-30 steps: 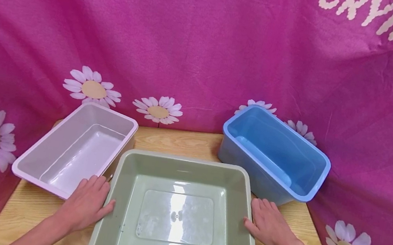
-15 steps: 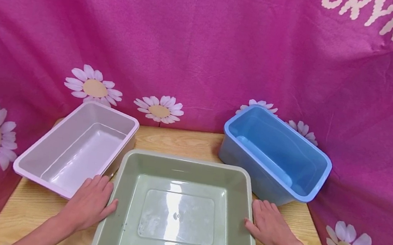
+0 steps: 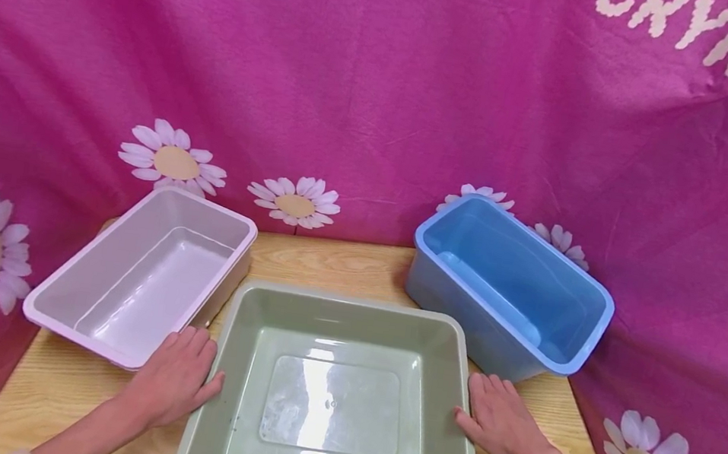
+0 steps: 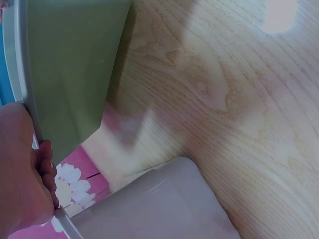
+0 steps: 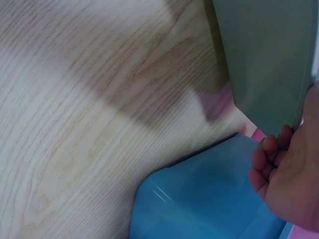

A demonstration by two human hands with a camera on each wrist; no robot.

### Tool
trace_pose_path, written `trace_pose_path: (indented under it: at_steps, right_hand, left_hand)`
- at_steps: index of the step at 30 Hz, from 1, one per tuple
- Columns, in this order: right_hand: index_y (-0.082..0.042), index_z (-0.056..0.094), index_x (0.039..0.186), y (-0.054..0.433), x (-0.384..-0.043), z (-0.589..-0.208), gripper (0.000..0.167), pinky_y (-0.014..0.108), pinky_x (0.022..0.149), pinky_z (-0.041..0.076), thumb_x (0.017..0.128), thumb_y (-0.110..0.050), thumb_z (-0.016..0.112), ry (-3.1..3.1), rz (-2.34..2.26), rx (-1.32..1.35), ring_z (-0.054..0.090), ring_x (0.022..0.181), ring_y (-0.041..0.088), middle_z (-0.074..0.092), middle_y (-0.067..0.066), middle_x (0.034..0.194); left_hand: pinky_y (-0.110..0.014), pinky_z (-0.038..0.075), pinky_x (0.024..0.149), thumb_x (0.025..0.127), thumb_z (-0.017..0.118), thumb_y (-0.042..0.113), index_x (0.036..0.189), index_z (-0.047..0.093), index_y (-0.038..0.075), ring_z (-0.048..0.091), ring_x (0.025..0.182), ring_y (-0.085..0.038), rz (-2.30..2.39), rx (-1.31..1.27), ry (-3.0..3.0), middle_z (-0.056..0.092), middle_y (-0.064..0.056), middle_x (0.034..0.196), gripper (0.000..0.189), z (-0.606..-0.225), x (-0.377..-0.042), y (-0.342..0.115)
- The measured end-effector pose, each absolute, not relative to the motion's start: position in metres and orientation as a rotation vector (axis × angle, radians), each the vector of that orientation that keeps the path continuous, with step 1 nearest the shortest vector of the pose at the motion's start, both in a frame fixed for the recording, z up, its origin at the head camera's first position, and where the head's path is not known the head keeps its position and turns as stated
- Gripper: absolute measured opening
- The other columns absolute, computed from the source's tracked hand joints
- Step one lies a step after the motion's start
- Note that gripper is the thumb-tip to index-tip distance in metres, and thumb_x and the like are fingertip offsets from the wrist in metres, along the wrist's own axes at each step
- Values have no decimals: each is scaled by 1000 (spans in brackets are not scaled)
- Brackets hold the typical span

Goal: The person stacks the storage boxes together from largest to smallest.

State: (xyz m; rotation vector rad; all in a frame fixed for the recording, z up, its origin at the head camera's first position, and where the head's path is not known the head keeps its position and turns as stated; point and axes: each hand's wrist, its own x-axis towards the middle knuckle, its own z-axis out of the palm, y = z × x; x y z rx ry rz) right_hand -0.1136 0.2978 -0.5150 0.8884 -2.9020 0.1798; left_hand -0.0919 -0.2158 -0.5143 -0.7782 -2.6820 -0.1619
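Note:
A wide, shallow, pale green plastic tub (image 3: 332,407) sits at the front middle of the head view with nothing in it. My left hand (image 3: 174,378) grips its left rim, thumb over the edge and fingers curled beneath it. The opposite rim is held the same way by my right hand (image 3: 499,420). Curled fingers (image 4: 46,172) show under the lip in the left wrist view, close to the pale lilac tub (image 4: 164,209). In the right wrist view, fingers (image 5: 269,154) bend below the green rim, above the blue tub (image 5: 199,199).
The lilac tub stands at the left, its near corner beside my left hand. At the back right, the deeper blue tub is angled behind my right hand. All three rest on a wood-grain table (image 3: 332,263). A magenta cloth (image 3: 382,91) with daisies hangs behind and beside it.
The green tub has shifted slightly right and toward me, its left side most, and my left hand has moved right with it. My right hand has barely moved.

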Motion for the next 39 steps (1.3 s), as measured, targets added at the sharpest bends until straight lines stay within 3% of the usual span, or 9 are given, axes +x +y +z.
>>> trace_pose_path:
  at_steps: [39]
  right_hand:
    - [-11,42,88,299,-119,-524,31,34,66,29,88,-38,58,-2888,151,909,38,70,18,34,-5,74]
  left_hand:
    - [-41,36,67,86,56,36,79,46,3,40,77,-31,-76,-746,-2756,36,-8,78,35,-524,-90,-211]
